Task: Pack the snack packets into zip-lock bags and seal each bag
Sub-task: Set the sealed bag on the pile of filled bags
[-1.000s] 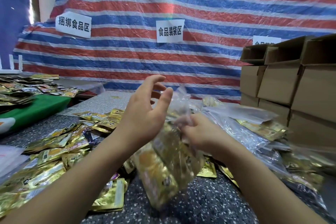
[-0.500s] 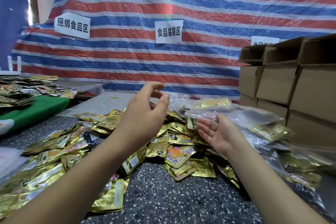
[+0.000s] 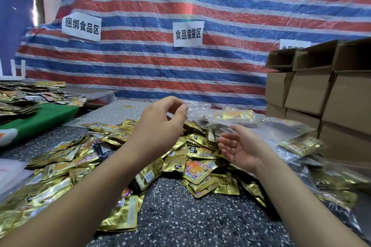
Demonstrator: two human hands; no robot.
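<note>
Gold snack packets (image 3: 200, 168): heaped on speckled desk (image 3: 180, 222), under both hands. Filled zip-lock bags (image 3: 236, 116): behind heap, beside cardboard boxes (image 3: 313, 94). Left hand (image 3: 160, 124): loosely curled, empty. Right hand (image 3: 241, 146): spread, palm up, empty.

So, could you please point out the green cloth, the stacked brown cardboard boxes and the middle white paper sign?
green cloth (image 3: 40, 118), head view, flat top.
stacked brown cardboard boxes (image 3: 309, 91), head view, front face.
middle white paper sign (image 3: 188, 33), head view, centre.

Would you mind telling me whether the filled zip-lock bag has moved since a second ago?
Yes. The filled zip-lock bag left both hands and now lies farther back, nearer the cardboard boxes.
</note>
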